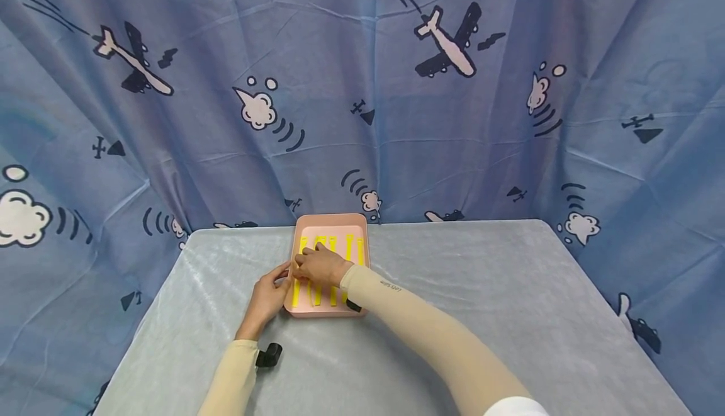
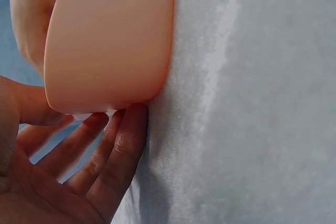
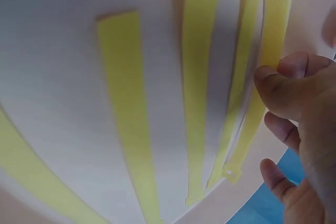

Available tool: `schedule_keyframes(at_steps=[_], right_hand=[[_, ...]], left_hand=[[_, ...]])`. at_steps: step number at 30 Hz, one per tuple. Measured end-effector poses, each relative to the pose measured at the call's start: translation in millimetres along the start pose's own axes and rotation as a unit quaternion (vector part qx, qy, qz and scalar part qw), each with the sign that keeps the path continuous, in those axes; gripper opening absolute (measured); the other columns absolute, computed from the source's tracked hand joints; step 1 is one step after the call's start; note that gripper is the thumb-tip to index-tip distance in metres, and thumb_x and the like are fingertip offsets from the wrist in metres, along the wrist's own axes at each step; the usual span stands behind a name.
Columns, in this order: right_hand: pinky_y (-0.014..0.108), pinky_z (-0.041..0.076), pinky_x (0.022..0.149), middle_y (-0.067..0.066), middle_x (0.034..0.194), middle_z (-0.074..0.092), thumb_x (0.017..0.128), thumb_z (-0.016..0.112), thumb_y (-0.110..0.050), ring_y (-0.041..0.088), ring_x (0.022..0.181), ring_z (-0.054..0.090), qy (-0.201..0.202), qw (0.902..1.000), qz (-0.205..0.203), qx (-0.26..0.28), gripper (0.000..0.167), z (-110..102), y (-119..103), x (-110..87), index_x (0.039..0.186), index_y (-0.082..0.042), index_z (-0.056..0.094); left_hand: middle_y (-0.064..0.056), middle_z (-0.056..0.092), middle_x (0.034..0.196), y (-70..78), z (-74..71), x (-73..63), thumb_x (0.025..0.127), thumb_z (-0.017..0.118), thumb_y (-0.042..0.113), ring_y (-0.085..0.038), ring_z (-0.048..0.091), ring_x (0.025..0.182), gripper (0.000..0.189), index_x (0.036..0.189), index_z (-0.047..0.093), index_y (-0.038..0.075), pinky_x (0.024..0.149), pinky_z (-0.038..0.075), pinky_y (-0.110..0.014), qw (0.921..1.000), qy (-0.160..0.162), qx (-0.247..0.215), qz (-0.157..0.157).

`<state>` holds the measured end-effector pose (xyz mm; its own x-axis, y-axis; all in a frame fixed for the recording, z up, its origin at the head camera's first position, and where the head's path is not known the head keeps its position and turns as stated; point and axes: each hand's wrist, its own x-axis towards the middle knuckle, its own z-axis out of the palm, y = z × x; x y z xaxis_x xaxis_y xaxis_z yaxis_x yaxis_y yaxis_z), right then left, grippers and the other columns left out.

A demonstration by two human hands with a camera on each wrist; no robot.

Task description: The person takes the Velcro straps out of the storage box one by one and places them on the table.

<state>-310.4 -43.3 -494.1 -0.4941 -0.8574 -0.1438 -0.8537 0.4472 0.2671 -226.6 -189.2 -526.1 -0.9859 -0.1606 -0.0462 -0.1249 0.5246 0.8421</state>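
Note:
A pink rectangular tray (image 1: 331, 218) stands near the table's back edge, with several flat yellow strips (image 1: 349, 246) lying lengthwise in it. My left hand (image 1: 269, 296) rests its fingertips on the outside of the tray's left wall, its fingers (image 2: 113, 174) fairly straight and its thumb close to the rim. Over the left part of the tray, my right hand (image 1: 323, 266) pinches the leftmost yellow strip (image 3: 274, 24) between thumb and forefinger. That strip has a notched head with a small hole at one end. In the head view the right hand hides the middle of some strips.
A grey cloth-covered table (image 1: 464, 290) extends around the tray. Behind it hangs a blue curtain (image 1: 317, 170) printed with aeroplanes and clouds. A black wrist camera (image 1: 269, 355) sits on the left forearm.

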Motion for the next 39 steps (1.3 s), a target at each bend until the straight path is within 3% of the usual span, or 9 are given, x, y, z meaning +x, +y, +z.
schedule_keyframes(at_steps=[6, 13, 20, 27, 29, 34, 39], right_hand=[[0.042, 0.046, 0.103, -0.007, 0.115, 0.059, 0.102, 0.053, -0.025, 0.014, 0.113, 0.052, 0.014, 0.9999, 0.007, -0.002, 0.020, -7, 3, -4.4, 0.114, -0.034, 0.066], [0.035, 0.047, 0.091, -0.007, 0.112, 0.057, 0.100, 0.053, -0.025, 0.014, 0.110, 0.052, 0.042, 0.9991, 0.004, -0.006, 0.017, -14, 7, -10.0, 0.112, -0.032, 0.064], [0.031, 0.044, 0.084, -0.007, 0.117, 0.058, 0.097, 0.059, -0.021, 0.013, 0.110, 0.053, 0.075, 0.9969, 0.013, 0.022, 0.021, -21, 11, -15.5, 0.114, -0.033, 0.064], [0.030, 0.042, 0.081, -0.007, 0.116, 0.058, 0.101, 0.050, -0.027, 0.013, 0.106, 0.054, 0.107, 0.9932, 0.018, 0.042, 0.020, -30, 15, -25.0, 0.115, -0.030, 0.065], [0.031, 0.043, 0.083, -0.007, 0.116, 0.058, 0.101, 0.053, -0.025, 0.013, 0.107, 0.054, 0.118, 0.9911, 0.025, 0.056, 0.019, -33, 16, -27.3, 0.115, -0.029, 0.065], [0.033, 0.044, 0.091, -0.006, 0.112, 0.059, 0.097, 0.061, -0.019, 0.014, 0.108, 0.054, 0.164, 0.9783, 0.046, 0.119, 0.009, -35, 21, -34.8, 0.105, -0.025, 0.060], [0.035, 0.042, 0.096, -0.005, 0.101, 0.057, 0.095, 0.063, -0.014, 0.014, 0.103, 0.054, 0.234, 0.9493, 0.047, 0.204, 0.008, -38, 29, -43.3, 0.099, -0.021, 0.060]], left_hand=[[-0.023, 0.061, 0.131, 0.2, -0.1, 1.2, 0.098, 0.054, 0.010, -0.032, 0.067, 0.108, 0.046, 0.144, 0.051, 0.010, 0.069, 0.052, -0.024, 1.0000, 0.000, 0.001, 0.005], [-0.025, 0.061, 0.131, -1.1, -0.2, 1.4, 0.098, 0.054, 0.009, -0.035, 0.066, 0.111, 0.046, 0.144, 0.051, 0.009, 0.070, 0.052, -0.024, 1.0000, 0.001, 0.005, 0.006], [-0.022, 0.061, 0.132, -1.4, 0.1, 3.1, 0.099, 0.053, 0.010, -0.024, 0.066, 0.093, 0.045, 0.144, 0.052, 0.011, 0.060, 0.048, -0.023, 1.0000, -0.002, 0.006, -0.001], [-0.024, 0.060, 0.132, -2.1, -0.2, 0.7, 0.098, 0.053, 0.009, -0.030, 0.067, 0.103, 0.046, 0.145, 0.050, 0.009, 0.064, 0.049, -0.023, 0.9999, -0.001, 0.006, 0.008], [-0.024, 0.061, 0.132, -2.2, -0.3, 0.0, 0.098, 0.053, 0.010, -0.031, 0.067, 0.105, 0.046, 0.144, 0.051, 0.010, 0.066, 0.048, -0.023, 0.9999, 0.001, 0.006, 0.009], [-0.023, 0.061, 0.131, -2.0, 0.1, 0.0, 0.098, 0.053, 0.010, -0.030, 0.067, 0.102, 0.046, 0.144, 0.051, 0.010, 0.063, 0.048, -0.023, 0.9999, 0.003, 0.008, 0.012], [-0.023, 0.061, 0.132, -1.5, 0.5, 0.2, 0.098, 0.053, 0.010, -0.030, 0.067, 0.101, 0.046, 0.144, 0.051, 0.010, 0.063, 0.047, -0.023, 0.9998, 0.005, 0.012, 0.012]])
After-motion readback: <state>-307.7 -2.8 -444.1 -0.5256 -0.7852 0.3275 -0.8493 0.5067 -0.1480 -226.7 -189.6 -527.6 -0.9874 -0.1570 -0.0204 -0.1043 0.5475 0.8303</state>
